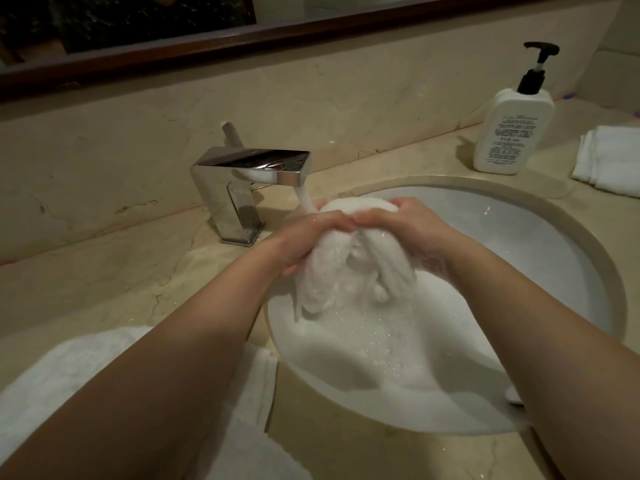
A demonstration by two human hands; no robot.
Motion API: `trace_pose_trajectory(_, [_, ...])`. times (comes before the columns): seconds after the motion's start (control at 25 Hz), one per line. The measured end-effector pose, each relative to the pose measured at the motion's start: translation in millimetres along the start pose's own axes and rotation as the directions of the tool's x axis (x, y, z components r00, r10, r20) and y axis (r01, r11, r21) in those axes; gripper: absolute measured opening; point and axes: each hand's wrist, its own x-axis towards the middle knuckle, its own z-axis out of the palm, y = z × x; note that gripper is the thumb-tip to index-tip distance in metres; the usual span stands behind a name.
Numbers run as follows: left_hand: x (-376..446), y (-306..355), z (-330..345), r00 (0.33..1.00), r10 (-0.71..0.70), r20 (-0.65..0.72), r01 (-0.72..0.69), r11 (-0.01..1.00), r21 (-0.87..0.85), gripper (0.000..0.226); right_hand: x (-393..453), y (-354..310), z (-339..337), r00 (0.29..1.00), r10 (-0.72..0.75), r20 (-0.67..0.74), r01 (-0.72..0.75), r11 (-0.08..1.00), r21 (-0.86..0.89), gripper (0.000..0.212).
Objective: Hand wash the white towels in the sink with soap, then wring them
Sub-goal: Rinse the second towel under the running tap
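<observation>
A wet, soapy white towel is bunched up above the white sink, just under the running water from the chrome faucet. My left hand grips its left side. My right hand grips its top right, fingertips meeting the left hand's. The towel's lower folds hang down toward foamy water in the basin. A white soap pump bottle with a black pump stands on the counter at the back right.
A folded white towel lies on the counter at the far right. Another white towel is spread on the marble counter at the front left, partly under my left forearm. A dark-framed mirror runs along the wall above.
</observation>
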Motion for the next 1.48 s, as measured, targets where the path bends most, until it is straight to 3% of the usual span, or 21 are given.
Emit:
trace_pose_trajectory(0.16, [-0.6, -5.0, 1.9, 0.995, 0.040, 0.095, -0.060, 0.976, 0.210, 0.065, 1.8, -0.8, 9.4, 0.978, -0.034, -0.206, 0.086, 0.964, 0.251, 0.019])
trace_pose_trajectory(0.28, [-1.9, -4.1, 6.1, 0.998, 0.063, -0.021, -0.064, 0.996, -0.060, 0.072, 1.3, -4.1, 10.8, 0.967, -0.058, -0.248, 0.129, 0.951, 0.280, 0.039])
trace_pose_trajectory(0.36, [-0.7, -0.1, 8.9, 0.996, 0.046, -0.076, -0.062, 0.969, -0.238, 0.071, -0.1, -5.6, 13.2, 0.973, -0.050, -0.226, 0.080, 0.989, 0.124, 0.068])
trace_pose_trajectory(0.44, [-0.1, 0.3, 13.3, 0.991, 0.016, -0.135, -0.063, 0.935, -0.349, 0.062, 2.6, 1.3, 16.8, 0.974, -0.043, -0.221, 0.031, 0.998, -0.060, 0.072])
trace_pose_trajectory(0.48, [0.2, 0.7, 15.7, 0.983, 0.000, -0.185, -0.065, 0.938, -0.341, 0.055, 5.7, 7.3, 20.3, 0.972, -0.039, -0.231, 0.014, 0.994, -0.111, 0.068])
trace_pose_trajectory(0.56, [-0.3, 0.0, 19.4, 0.952, 0.043, -0.304, -0.078, 0.992, -0.103, 0.049, 10.0, 18.9, 31.4, 0.958, -0.028, -0.285, 0.007, 0.997, -0.076, 0.060])
trace_pose_trajectory(0.64, [-4.7, -1.0, 20.5, 0.923, 0.043, -0.383, -0.012, 0.997, 0.082, 0.071, 11.2, 24.0, 48.5, 0.938, -0.047, -0.344, 0.040, 0.999, -0.027, 0.060])
trace_pose_trajectory(0.72, [-0.9, -5.4, 17.8, 0.894, -0.028, -0.448, 0.053, 0.998, 0.043, 0.088, 12.1, 27.3, 64.7, 0.940, -0.066, -0.334, 0.043, 0.996, -0.074, 0.072])
trace_pose_trajectory(0.92, [1.3, -14.6, 17.9, 0.835, -0.059, -0.547, 0.171, 0.973, 0.155, 0.088, 14.7, 30.4, 75.4, 0.938, 0.054, -0.343, -0.128, 0.972, -0.195, 0.079])
trace_pose_trajectory(1.04, [2.1, -17.6, 17.5, 0.831, -0.077, -0.551, 0.204, 0.964, 0.172, 0.081, 18.5, 29.6, 73.3, 0.924, 0.012, -0.381, -0.119, 0.958, -0.259, 0.065])
trace_pose_trajectory(1.16, [9.5, -17.0, 16.7, 0.848, -0.109, -0.519, 0.181, 0.979, 0.091, 0.113, 23.4, 27.1, 65.2, 0.905, -0.049, -0.422, -0.052, 0.973, -0.225, 0.051])
trace_pose_trajectory(1.24, [24.5, -24.7, 12.0, 0.868, -0.148, -0.475, 0.172, 0.985, 0.008, 0.130, 25.5, 26.8, 55.5, 0.871, -0.054, -0.488, 0.039, 0.998, -0.041, 0.048])
trace_pose_trajectory(1.4, [16.1, -18.2, 22.0, 0.939, -0.121, -0.321, 0.120, 0.992, -0.021, 0.110, 26.2, 31.4, 44.7, 0.906, -0.024, -0.423, 0.152, 0.950, 0.271, 0.050])
trace_pose_trajectory(1.48, [10.5, -10.7, 27.1, 0.957, -0.065, -0.284, 0.066, 0.998, -0.006, 0.097, 33.2, 36.8, 41.4, 0.915, -0.016, -0.402, 0.123, 0.963, 0.239, 0.070])
